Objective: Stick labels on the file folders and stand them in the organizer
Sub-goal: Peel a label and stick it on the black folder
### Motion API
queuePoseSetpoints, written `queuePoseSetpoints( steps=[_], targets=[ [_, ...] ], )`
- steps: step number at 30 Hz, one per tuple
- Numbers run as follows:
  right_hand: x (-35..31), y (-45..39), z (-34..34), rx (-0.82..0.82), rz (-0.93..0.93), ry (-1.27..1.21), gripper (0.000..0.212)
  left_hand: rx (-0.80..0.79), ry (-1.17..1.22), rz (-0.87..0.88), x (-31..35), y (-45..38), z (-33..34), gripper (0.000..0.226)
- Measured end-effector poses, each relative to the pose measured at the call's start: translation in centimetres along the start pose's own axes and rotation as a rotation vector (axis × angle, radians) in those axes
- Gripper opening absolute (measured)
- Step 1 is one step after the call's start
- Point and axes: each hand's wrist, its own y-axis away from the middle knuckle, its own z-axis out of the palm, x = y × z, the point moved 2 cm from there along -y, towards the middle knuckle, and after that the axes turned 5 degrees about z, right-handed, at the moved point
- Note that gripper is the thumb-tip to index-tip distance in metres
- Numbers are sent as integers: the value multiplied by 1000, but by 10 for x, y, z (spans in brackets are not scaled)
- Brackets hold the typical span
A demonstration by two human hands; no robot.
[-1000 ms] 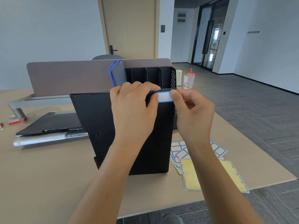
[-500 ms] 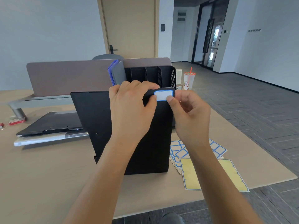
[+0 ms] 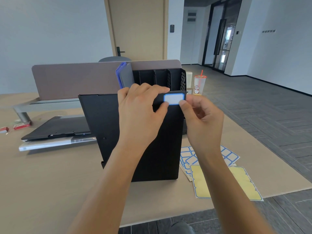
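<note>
My left hand (image 3: pixel 141 114) grips the black folder (image 3: pixel 152 141) upright; my right hand (image 3: pixel 202 119) pinches the blue-bordered label (image 3: pixel 173 99) at its top corner. Uneven pressing risks creasing it.

Behind, along the desk (image 3: pixel 42 179): grey partition screen (image 3: pixel 76 78), closed dark laptop (image 3: pixel 57 128) lying on a silver one (image 3: pixel 55 144). Far left, small red boxes (image 3: pixel 21 125) (print unreadable). Far right, a cartoon-printed cup (image 3: pixel 199 84) with red straw.

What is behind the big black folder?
The black organizer stands behind the black folder, with a blue folder in its left slot. Its lower part is hidden.
</note>
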Motion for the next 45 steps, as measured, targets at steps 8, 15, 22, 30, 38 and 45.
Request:
queuePoseSetpoints(
  steps=[8, 15, 22, 30, 38, 45],
  targets=[
    [2, 1, 1, -32, -11, -18, 11, 18, 45, -10, 0, -1, -1, 24],
    [1, 2, -1, -31, -23, 1, 11, 74, 67, -48, 4, -3, 2, 14],
    [-4, -3, 2, 9, 13, -32, 6, 64, 82, -64, 4, -4, 2, 16],
    [-2, 1, 1, 12, -15, 9, 11, -7, 20, -22, 4, 1, -4, 25],
    [7, 12, 0, -86, 98, -51, 13, -7, 65, -26, 3, 2, -8, 25],
    [23, 36, 1, -304, 197, -34, 22, 0, 53, -4, 4, 9, -13, 35]
  ],
)
